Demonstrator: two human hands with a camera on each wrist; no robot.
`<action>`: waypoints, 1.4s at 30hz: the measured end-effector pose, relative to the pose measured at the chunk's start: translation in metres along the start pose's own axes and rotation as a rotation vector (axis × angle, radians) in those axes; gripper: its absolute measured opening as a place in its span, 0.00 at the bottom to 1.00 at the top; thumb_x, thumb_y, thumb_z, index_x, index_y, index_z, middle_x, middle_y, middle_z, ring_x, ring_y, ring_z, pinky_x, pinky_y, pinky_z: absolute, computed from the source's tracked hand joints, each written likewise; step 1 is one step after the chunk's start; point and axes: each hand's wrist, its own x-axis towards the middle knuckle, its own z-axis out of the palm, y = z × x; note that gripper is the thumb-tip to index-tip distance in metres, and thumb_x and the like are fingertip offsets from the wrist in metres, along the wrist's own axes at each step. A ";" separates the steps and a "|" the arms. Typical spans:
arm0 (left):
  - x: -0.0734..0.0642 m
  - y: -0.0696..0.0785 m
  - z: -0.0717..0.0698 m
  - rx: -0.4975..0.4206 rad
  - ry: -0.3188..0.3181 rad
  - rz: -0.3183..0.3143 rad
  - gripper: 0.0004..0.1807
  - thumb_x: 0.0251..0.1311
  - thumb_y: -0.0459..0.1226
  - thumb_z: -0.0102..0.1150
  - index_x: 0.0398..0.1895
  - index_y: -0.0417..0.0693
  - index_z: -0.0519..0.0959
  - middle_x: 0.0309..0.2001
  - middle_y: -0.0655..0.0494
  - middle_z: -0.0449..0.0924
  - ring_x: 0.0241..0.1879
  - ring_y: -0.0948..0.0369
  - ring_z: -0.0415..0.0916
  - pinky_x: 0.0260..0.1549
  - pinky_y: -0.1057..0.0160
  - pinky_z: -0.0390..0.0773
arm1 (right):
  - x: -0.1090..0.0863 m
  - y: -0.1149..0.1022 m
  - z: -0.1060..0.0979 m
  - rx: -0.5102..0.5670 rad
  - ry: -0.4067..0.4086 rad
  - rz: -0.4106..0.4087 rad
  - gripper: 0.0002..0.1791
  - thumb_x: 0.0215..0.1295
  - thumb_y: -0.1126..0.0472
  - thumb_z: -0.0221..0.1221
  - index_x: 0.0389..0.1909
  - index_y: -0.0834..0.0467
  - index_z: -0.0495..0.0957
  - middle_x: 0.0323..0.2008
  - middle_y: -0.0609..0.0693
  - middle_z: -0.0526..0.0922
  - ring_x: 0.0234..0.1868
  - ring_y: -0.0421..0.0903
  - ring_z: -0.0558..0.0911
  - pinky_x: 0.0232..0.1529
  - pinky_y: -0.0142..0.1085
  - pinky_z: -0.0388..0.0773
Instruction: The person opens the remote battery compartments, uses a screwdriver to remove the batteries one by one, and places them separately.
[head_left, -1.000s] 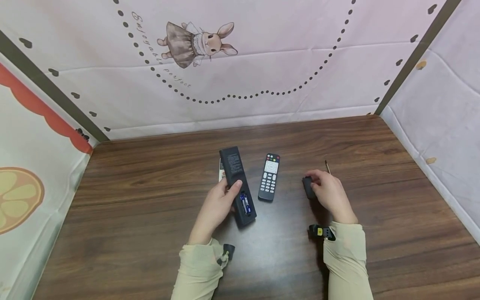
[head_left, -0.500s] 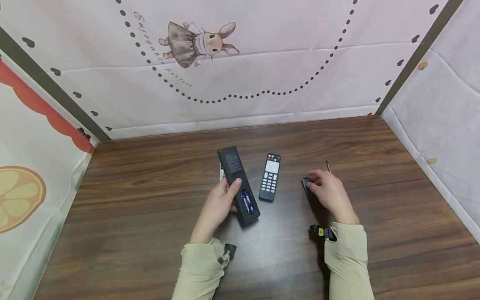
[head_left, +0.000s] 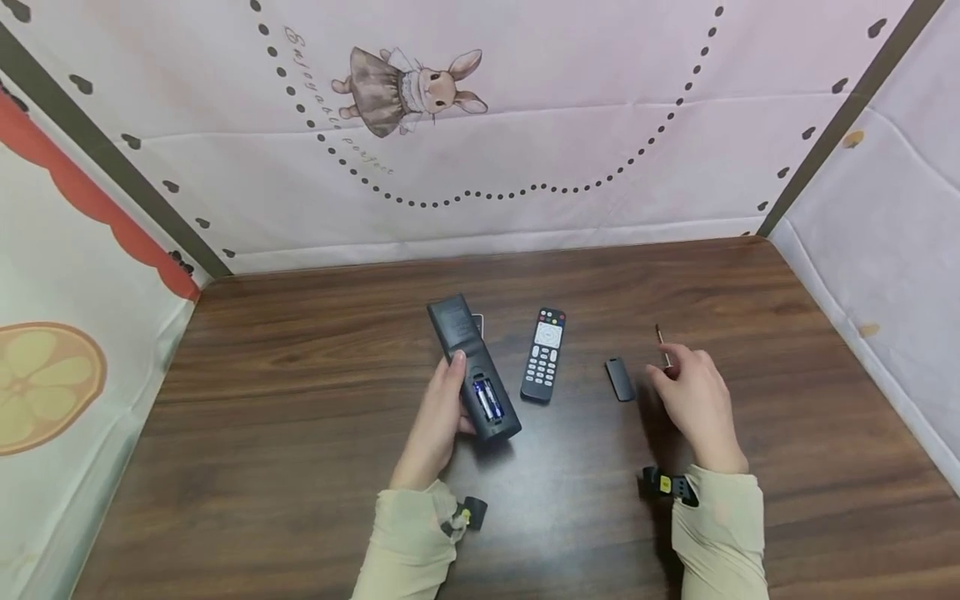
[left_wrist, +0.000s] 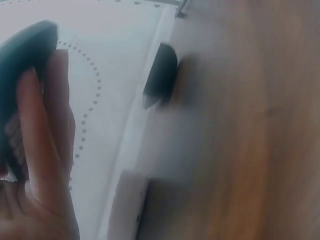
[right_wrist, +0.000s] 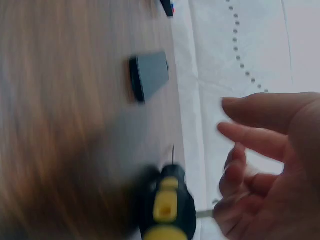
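My left hand (head_left: 438,417) grips a black remote control (head_left: 465,354), its back facing up. Two blue batteries (head_left: 487,398) show in its uncovered battery compartment. The left wrist view has the fingers (left_wrist: 37,125) wrapped along the remote's side. My right hand (head_left: 697,400) hovers with bent, spread fingers and nothing between them. Close to it lies a screwdriver (right_wrist: 167,200) with a black and yellow handle; in the head view only its thin shaft (head_left: 660,335) shows beside the fingertips. The dark battery cover (head_left: 620,380) rests on the table, left of that hand.
Between the hands lies a second remote (head_left: 543,357), buttons up, with white and coloured keys. A white flat object (left_wrist: 130,205) is partly hidden behind the held remote. Cloth walls (head_left: 525,150) border the wooden table (head_left: 300,400) at the back and sides.
My right hand has let go of the battery cover, leaving it on the table, and moved right to beside the screwdriver. The remote in my left hand has tilted slightly.
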 end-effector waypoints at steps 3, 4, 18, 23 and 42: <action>-0.002 -0.005 0.006 -0.071 -0.020 -0.020 0.33 0.56 0.63 0.40 0.63 0.65 0.55 0.41 0.41 0.72 0.33 0.51 0.76 0.25 0.56 0.76 | -0.003 0.009 -0.006 -0.013 -0.108 0.079 0.30 0.60 0.49 0.54 0.58 0.63 0.64 0.41 0.62 0.67 0.37 0.55 0.69 0.32 0.46 0.66; -0.002 -0.006 0.009 -0.097 -0.031 -0.023 0.33 0.55 0.63 0.42 0.64 0.68 0.53 0.44 0.42 0.70 0.36 0.51 0.74 0.28 0.56 0.76 | -0.004 0.012 -0.008 -0.014 -0.144 0.098 0.33 0.59 0.47 0.54 0.60 0.63 0.62 0.44 0.64 0.66 0.40 0.57 0.69 0.34 0.48 0.67; -0.006 -0.013 0.023 -0.234 -0.056 -0.058 0.36 0.56 0.55 0.50 0.66 0.71 0.47 0.54 0.43 0.64 0.48 0.50 0.69 0.40 0.55 0.73 | -0.004 0.036 -0.012 -0.023 -0.386 0.113 0.39 0.57 0.49 0.56 0.63 0.67 0.54 0.44 0.66 0.73 0.38 0.55 0.76 0.36 0.49 0.70; -0.007 -0.008 0.019 -0.247 -0.039 -0.113 0.38 0.52 0.63 0.48 0.66 0.75 0.47 0.54 0.41 0.65 0.50 0.46 0.69 0.37 0.53 0.76 | -0.004 0.033 -0.016 0.031 -0.381 0.178 0.31 0.59 0.55 0.48 0.62 0.65 0.56 0.41 0.61 0.74 0.27 0.45 0.77 0.30 0.39 0.72; -0.007 -0.001 0.021 -0.186 -0.051 -0.088 0.26 0.61 0.56 0.41 0.63 0.73 0.55 0.50 0.34 0.68 0.37 0.42 0.76 0.30 0.54 0.77 | 0.000 0.005 -0.014 0.068 -0.258 0.022 0.15 0.60 0.57 0.45 0.46 0.55 0.70 0.42 0.55 0.74 0.36 0.50 0.69 0.32 0.38 0.62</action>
